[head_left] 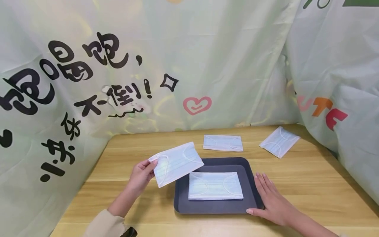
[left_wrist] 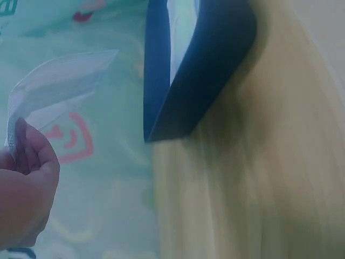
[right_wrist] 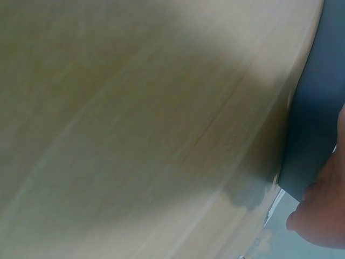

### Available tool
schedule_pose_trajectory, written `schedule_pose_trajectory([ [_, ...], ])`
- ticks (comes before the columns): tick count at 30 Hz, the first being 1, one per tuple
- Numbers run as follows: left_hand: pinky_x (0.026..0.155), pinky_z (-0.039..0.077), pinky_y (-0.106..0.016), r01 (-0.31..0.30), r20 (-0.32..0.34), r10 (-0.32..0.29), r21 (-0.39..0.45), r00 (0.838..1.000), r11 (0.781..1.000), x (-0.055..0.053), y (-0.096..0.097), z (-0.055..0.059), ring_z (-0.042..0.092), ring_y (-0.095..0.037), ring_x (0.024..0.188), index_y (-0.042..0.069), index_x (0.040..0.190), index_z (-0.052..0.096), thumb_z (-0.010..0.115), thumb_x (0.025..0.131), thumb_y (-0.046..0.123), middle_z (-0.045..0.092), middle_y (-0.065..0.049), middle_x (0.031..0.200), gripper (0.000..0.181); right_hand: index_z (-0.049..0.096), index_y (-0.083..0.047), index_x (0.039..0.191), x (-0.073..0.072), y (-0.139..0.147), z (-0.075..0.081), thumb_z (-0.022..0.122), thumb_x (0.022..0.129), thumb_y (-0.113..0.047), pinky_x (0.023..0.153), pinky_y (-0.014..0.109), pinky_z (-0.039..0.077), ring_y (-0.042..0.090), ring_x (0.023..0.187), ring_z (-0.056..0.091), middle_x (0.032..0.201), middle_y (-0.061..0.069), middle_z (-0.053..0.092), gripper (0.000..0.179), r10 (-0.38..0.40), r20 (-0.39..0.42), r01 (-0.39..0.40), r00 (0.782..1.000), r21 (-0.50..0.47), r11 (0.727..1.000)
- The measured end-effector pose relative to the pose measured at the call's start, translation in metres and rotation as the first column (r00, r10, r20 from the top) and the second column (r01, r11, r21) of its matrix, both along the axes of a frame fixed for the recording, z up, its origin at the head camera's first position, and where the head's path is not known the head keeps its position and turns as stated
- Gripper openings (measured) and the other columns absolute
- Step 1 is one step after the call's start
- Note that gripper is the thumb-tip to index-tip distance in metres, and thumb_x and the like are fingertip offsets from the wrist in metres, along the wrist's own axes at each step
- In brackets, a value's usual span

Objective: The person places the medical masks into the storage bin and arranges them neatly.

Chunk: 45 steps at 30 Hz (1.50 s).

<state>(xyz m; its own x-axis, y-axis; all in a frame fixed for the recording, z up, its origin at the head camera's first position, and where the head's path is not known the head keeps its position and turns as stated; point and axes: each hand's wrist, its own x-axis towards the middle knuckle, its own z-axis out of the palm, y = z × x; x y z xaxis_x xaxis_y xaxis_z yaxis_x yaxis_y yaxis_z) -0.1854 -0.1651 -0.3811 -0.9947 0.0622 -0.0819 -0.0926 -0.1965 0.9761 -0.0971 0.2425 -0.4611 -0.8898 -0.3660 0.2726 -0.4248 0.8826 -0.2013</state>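
Observation:
My left hand (head_left: 141, 175) pinches a pale blue face mask (head_left: 177, 163) by its left edge, thumb on top. The mask is tilted in the air over the left rear corner of a dark grey tray (head_left: 216, 207). The left wrist view shows the same mask (left_wrist: 64, 86) raised above the tray's level. Inside the tray lies a stack of masks (head_left: 215, 186), ear loops facing up. Against the tray's right side rests my right hand (head_left: 273, 204), fingers straight and thumb at the front right corner. Its fingers are largely cut off in the right wrist view.
Behind the tray, one mask (head_left: 223, 143) lies flat on the wooden table (head_left: 124, 154). Another mask (head_left: 279, 142) lies turned at an angle at the back right. A printed cloth (head_left: 231, 65) hangs along the table's back and sides.

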Motion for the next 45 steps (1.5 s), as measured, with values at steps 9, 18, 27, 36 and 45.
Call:
schedule_pose_trajectory([
  [9, 0.069, 0.053, -0.02, 0.214, 0.038, -0.216, 0.033, 0.976, 0.976, 0.003, 0.031, -0.012, 0.063, -0.004, 0.074, 0.015, 0.09, 0.065, 0.047, 0.093, 0.001, 0.068, 0.009, 0.079, 0.023, 0.019, 0.007, 0.144, 0.0, 0.002, -0.004, 0.067, 0.072, -0.059, 0.109, 0.013, -0.018, 0.005, 0.138, -0.024, 0.145, 0.03, 0.029, 0.108, 0.017, -0.09, -0.013, 0.996, 0.042, 0.999],
  [18, 0.065, 0.052, -0.019, 0.29, 0.059, -0.293, 0.053, 0.954, 0.956, 0.01, 0.058, -0.031, 0.062, -0.003, 0.071, 0.012, 0.092, 0.065, 0.05, 0.092, 0.002, 0.068, 0.009, 0.077, 0.018, 0.016, 0.007, 0.145, -0.002, 0.001, -0.01, 0.065, 0.073, -0.06, 0.111, 0.017, -0.017, 0.01, 0.14, -0.023, 0.156, 0.018, 0.005, 0.109, 0.059, -0.152, -0.048, 0.987, 0.078, 0.996],
  [27, 0.064, 0.051, -0.019, 0.333, 0.069, -0.336, 0.05, 0.939, 0.942, 0.0, 0.081, -0.039, 0.061, -0.003, 0.07, 0.003, 0.099, 0.063, 0.053, 0.092, 0.005, 0.067, 0.009, 0.077, 0.013, 0.021, 0.009, 0.142, -0.006, 0.0, -0.004, 0.065, 0.074, -0.06, 0.111, 0.017, -0.017, 0.009, 0.139, -0.024, 0.154, 0.022, 0.01, 0.107, 0.059, -0.15, -0.047, 0.987, 0.081, 0.996],
  [36, 0.064, 0.051, -0.02, 0.365, 0.134, -0.354, -0.071, 0.926, 0.928, -0.013, 0.092, -0.053, 0.06, -0.005, 0.07, -0.015, 0.114, 0.054, 0.053, 0.093, 0.008, 0.065, 0.007, 0.078, 0.031, 0.02, 0.009, 0.142, -0.004, 0.001, -0.004, 0.064, 0.074, -0.061, 0.111, 0.016, -0.018, 0.009, 0.139, -0.025, 0.153, 0.024, 0.013, 0.107, 0.04, -0.122, -0.03, 0.992, 0.084, 0.996],
  [45, 0.061, 0.053, -0.024, 0.313, 0.117, -0.293, -0.458, 0.949, 0.832, -0.02, 0.093, -0.057, 0.055, -0.006, 0.062, -0.009, 0.098, 0.063, 0.058, 0.09, 0.009, 0.063, 0.0, 0.07, 0.021, 0.018, 0.007, 0.144, 0.0, 0.002, -0.006, 0.064, 0.074, -0.06, 0.111, 0.016, -0.017, 0.011, 0.141, -0.021, 0.155, 0.021, 0.009, 0.108, 0.033, -0.125, -0.023, 0.992, 0.079, 0.997],
])
